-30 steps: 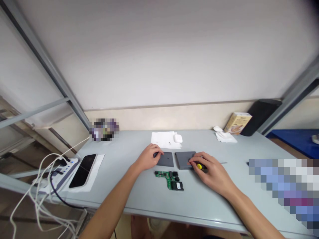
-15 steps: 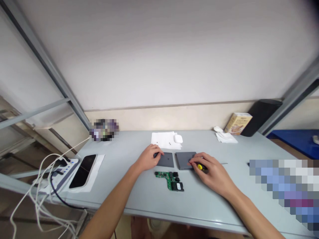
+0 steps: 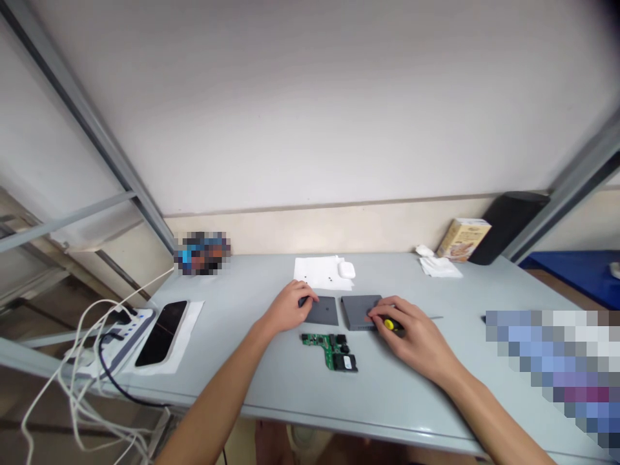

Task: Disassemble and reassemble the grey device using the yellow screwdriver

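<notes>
1. Far left of the left fingers: a power strip (image 3: 130, 336), then a phone (image 3: 162, 332); both well apart from the hands, so no obstacle imo.
2. Left hand (image 3: 299, 302): thumb and fingertips are at the left end of a flat grey panel (image 3: 324, 311); a dark bit shows by the thumb, but I can't tell if they're pinching it or just resting there.
3. Just beyond those fingertips: white paper (image 3: 314, 268) with a few dark specks (image 3: 330, 279), maybe screws; if they're loose, a stray knuckle could scatter them.
4. Between the hands, closer to the person than either set of fingertips: a green circuit board (image 3: 328, 354), untouched; it's lying bare, so a careless wrist could catch it.
5. Behind that, past the panel, a white rounded case (image 3: 346, 270) on the paper's edge; not in the way.
6. Grey box (image 3: 357, 310): right beside the panel, narrow gap, with the right fingertips at its right side.
7. Right hand (image 3: 404, 326): curled round a yellow-ended tool (image 3: 389, 325); the hand hides part of the box.
8. What's changed: basically nothing; both hands match a second ago, so I'd call it a pause or tiny moves.
9. Beyond the right fingers: crumpled tissue (image 3: 440, 267), a carton (image 3: 464, 239).
</notes>
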{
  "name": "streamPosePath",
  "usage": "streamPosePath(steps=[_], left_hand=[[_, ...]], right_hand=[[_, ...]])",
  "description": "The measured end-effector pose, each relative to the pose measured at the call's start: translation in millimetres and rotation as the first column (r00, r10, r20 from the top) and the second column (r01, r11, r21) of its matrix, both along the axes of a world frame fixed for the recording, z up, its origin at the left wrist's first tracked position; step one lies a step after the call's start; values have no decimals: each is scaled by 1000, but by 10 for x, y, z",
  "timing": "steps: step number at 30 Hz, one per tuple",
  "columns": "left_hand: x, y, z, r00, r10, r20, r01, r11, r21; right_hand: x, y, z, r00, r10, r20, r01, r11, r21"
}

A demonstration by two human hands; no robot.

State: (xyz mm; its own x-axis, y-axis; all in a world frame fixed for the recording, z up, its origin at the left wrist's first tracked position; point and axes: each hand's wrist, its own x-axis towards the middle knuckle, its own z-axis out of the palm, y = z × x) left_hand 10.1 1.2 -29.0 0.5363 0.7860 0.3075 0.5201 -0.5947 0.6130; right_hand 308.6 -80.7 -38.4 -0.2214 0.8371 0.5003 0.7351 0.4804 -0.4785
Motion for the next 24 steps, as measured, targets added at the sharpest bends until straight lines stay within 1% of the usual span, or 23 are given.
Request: streamPosePath(steps=[5, 17, 24], left_hand=[[-1, 1, 2, 1000, -5, 1, 5, 1000, 3], [-8, -4, 0, 1000, -3, 15, 3, 1000, -9], [-10, 11, -25, 1000, -5, 15, 5, 1000, -2]], right_hand=[[-6, -3, 6, 1000, -3, 6, 3, 1000, 10], [-1, 7, -17, 1000, -4, -1, 4, 1000, -12], [2, 10, -17, 1000, -2, -12, 2, 1000, -19]])
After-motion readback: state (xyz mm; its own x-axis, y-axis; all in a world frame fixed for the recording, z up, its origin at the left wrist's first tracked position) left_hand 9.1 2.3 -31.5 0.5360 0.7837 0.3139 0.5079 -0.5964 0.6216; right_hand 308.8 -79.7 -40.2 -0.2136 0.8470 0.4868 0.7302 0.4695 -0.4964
